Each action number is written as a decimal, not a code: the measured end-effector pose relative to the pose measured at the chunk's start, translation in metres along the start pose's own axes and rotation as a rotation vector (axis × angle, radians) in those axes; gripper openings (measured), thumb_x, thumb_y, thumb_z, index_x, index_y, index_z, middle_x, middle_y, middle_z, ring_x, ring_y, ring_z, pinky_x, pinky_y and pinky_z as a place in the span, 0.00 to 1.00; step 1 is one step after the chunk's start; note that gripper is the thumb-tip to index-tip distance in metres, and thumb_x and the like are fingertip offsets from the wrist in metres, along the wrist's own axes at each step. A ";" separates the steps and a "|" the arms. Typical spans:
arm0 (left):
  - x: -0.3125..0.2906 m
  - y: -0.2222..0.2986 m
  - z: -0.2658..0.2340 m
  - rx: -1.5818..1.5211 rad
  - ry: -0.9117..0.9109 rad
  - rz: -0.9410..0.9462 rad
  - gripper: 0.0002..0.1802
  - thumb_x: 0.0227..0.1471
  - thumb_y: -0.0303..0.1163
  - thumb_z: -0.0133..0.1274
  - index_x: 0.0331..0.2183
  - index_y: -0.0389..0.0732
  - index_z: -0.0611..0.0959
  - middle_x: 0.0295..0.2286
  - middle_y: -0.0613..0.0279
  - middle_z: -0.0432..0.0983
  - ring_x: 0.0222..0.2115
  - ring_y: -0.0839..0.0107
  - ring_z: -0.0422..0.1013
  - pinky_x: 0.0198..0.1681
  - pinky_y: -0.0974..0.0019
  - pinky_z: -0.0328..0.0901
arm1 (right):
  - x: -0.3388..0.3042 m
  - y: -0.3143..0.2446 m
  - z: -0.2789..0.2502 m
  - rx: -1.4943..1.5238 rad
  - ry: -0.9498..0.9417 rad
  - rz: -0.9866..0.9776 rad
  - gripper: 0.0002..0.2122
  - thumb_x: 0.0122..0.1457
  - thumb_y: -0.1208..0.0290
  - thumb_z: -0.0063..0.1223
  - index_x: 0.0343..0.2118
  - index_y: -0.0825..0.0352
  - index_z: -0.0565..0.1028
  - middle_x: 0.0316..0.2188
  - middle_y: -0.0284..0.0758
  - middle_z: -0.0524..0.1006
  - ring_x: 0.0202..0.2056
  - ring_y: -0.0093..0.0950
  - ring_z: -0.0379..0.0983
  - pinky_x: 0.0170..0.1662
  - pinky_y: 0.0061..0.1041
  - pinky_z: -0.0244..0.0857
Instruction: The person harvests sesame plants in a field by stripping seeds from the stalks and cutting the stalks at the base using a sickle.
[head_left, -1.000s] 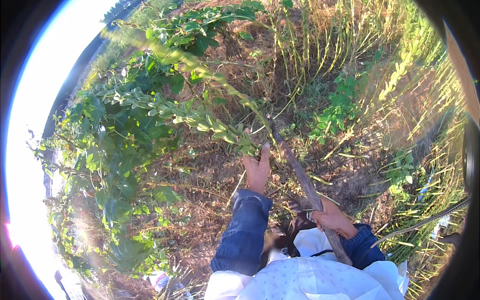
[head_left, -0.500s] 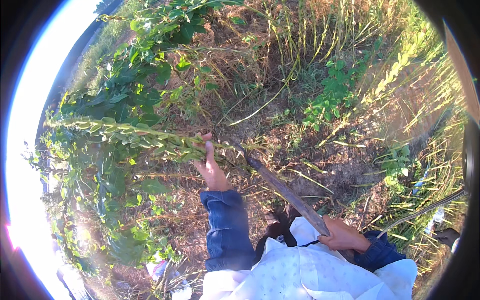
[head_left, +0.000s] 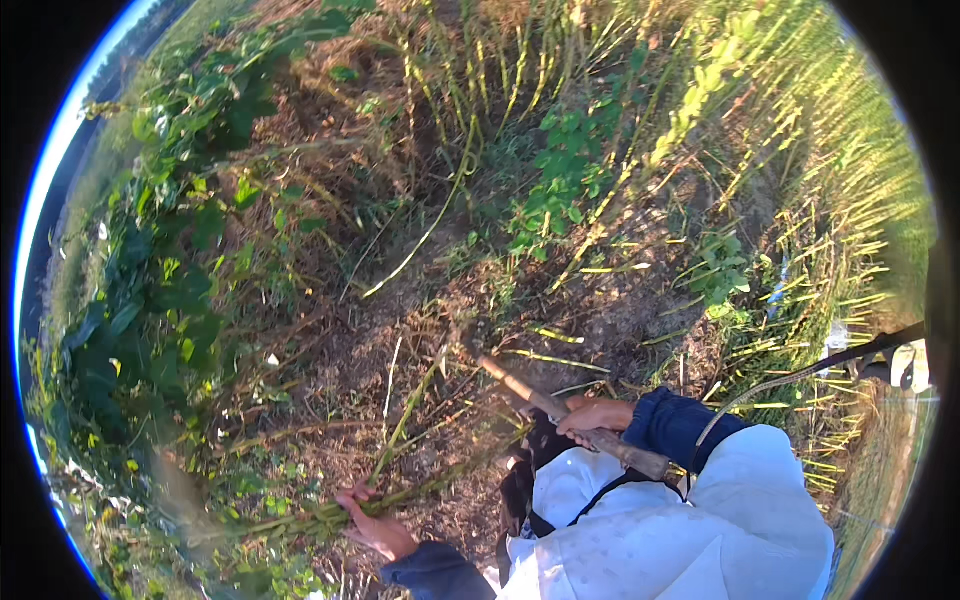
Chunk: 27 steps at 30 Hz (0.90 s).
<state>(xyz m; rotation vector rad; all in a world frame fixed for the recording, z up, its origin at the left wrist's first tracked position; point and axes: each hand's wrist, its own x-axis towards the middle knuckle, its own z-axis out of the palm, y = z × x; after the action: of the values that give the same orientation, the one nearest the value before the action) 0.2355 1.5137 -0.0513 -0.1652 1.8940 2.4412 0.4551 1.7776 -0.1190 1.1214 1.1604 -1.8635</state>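
My left hand (head_left: pixel 375 522), low and left of the middle, is closed around a bundle of green plant stalks (head_left: pixel 315 520). Their leafy or podded ends point left, and their bare ends reach up and to the right over the soil. My right hand (head_left: pixel 600 415) grips a long wooden-handled tool (head_left: pixel 520 388) in front of my white apron (head_left: pixel 640 540). The handle slants up and left, with its far end low by the ground near the bare stalk ends. What is fixed at that end is too dim to make out.
Broad-leaved vines (head_left: pixel 150 290) grow thickly on the left. Standing green stalks (head_left: pixel 830 210) line the right side, above rows of cut stubs (head_left: pixel 840 390). A small leafy plant (head_left: pixel 550 185) grows ahead. A dark strap-like curve (head_left: pixel 800 370) crosses at the right.
My left hand has swung down and toward me with the stalks. My right hand has moved up and left, now holding the handle farther along. The view has shifted right.
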 end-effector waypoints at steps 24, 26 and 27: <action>0.072 -0.025 0.042 -0.057 -0.264 -0.193 0.17 0.57 0.44 0.47 0.23 0.45 0.69 0.18 0.67 0.63 0.22 0.75 0.61 0.34 0.66 0.63 | -0.015 0.003 0.070 0.294 0.057 -0.147 0.10 0.52 0.69 0.49 0.19 0.69 0.70 0.14 0.33 0.69 0.14 0.23 0.65 0.17 0.25 0.60; 0.072 -0.027 0.047 -0.063 -0.290 -0.220 0.16 0.57 0.44 0.48 0.24 0.45 0.69 0.18 0.67 0.63 0.22 0.75 0.61 0.34 0.66 0.63 | -0.025 0.008 0.074 0.343 0.056 -0.147 0.10 0.52 0.68 0.50 0.19 0.68 0.70 0.15 0.31 0.69 0.14 0.21 0.64 0.17 0.24 0.59; 0.075 -0.028 0.049 -0.065 -0.309 -0.221 0.16 0.57 0.44 0.48 0.24 0.45 0.69 0.18 0.67 0.63 0.22 0.75 0.61 0.34 0.66 0.63 | -0.032 0.017 0.078 0.302 0.073 -0.108 0.10 0.52 0.68 0.50 0.18 0.68 0.70 0.15 0.31 0.69 0.14 0.21 0.64 0.17 0.23 0.59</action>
<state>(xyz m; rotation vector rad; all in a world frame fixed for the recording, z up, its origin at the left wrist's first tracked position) 0.1614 1.5664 -0.0748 0.0023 1.5798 2.2321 0.4584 1.7022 -0.0774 1.3228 1.0186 -2.1499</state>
